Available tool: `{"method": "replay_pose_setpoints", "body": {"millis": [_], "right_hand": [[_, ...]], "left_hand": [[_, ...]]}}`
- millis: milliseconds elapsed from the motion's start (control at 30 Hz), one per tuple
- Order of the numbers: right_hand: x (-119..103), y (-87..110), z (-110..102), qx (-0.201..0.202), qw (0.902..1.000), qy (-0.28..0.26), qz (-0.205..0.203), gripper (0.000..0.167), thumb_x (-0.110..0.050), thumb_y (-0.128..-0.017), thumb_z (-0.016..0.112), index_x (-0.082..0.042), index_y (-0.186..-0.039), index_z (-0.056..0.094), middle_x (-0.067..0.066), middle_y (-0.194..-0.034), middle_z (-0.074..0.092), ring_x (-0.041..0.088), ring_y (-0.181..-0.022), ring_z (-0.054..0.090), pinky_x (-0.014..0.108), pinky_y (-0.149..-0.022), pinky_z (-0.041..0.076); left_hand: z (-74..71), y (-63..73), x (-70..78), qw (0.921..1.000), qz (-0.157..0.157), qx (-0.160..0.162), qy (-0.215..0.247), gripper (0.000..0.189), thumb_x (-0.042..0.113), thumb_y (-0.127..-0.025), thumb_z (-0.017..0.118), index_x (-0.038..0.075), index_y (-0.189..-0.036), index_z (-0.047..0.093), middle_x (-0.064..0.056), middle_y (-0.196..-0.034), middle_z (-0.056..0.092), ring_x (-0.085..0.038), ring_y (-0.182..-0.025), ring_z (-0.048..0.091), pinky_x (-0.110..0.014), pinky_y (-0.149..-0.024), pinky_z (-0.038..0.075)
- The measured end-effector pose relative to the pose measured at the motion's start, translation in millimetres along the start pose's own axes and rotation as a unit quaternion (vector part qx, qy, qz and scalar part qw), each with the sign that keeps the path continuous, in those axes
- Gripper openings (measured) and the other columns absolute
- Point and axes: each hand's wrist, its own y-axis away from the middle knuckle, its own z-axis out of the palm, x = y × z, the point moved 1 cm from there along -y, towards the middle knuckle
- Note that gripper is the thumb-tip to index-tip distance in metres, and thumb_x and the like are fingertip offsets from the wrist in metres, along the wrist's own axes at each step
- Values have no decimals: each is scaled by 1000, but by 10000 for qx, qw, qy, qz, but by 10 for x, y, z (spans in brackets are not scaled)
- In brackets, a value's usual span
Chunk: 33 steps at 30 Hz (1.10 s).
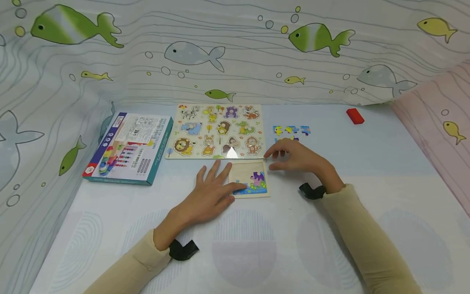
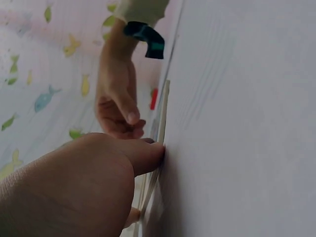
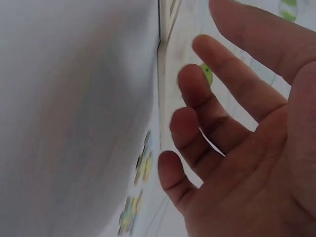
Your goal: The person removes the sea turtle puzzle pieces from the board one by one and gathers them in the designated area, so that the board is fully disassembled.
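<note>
A small square wooden puzzle tray (image 1: 242, 168) lies in the middle of the table, with a few joined jigsaw pieces (image 1: 258, 180) along its lower part and bare wood above. My left hand (image 1: 207, 200) rests at its left side, fingers spread, one finger lying over the pieces. In the left wrist view, the thumb of that hand (image 2: 84, 182) touches the tray's edge (image 2: 165, 106). Just right of the tray hovers my right hand (image 1: 299, 157), fingers loosely bent. The right wrist view shows nothing held in it (image 3: 237, 163). Loose jigsaw pieces (image 1: 291, 129) lie beyond it, partly hidden.
Directly behind the tray lies a larger animal puzzle board (image 1: 200, 141). A boxed toy set (image 1: 128, 149) sits at the left. Far right on the table is a red block (image 1: 355, 116). Fish-patterned cloth (image 1: 242, 24) rises along the back and sides.
</note>
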Motion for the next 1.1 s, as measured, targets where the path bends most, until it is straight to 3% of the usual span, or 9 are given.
{"method": "replay_pose_setpoints", "body": {"millis": [167,367,1100], "right_hand": [[-90,-39,129,-400,9982,66,-433,34,-21,-82,86,-18,-114,77,-1,-101,69,17,-97,56,38,-88,45],[-164,-61,246,-674,9964,244,-450,36,-23,-80,88,-21,-114,77,-4,-103,67,15,-99,54,35,-88,45],[-206,-59,282,-837,9937,496,-548,37,-23,-81,87,-23,-117,76,-2,-104,61,16,-96,49,32,-84,43]], "left_hand": [[5,1,-6,10000,-7,-13,74,41,33,-105,51,40,-145,54,-15,-171,18,-43,-159,0,-72,-119,-1],[34,-4,-11,9998,-81,-115,106,42,33,-105,50,40,-146,53,-14,-172,15,-43,-159,0,-71,-120,-2],[37,-14,-17,9999,-92,-47,82,42,34,-105,51,41,-146,53,-13,-172,15,-42,-159,1,-71,-119,-3]]}}
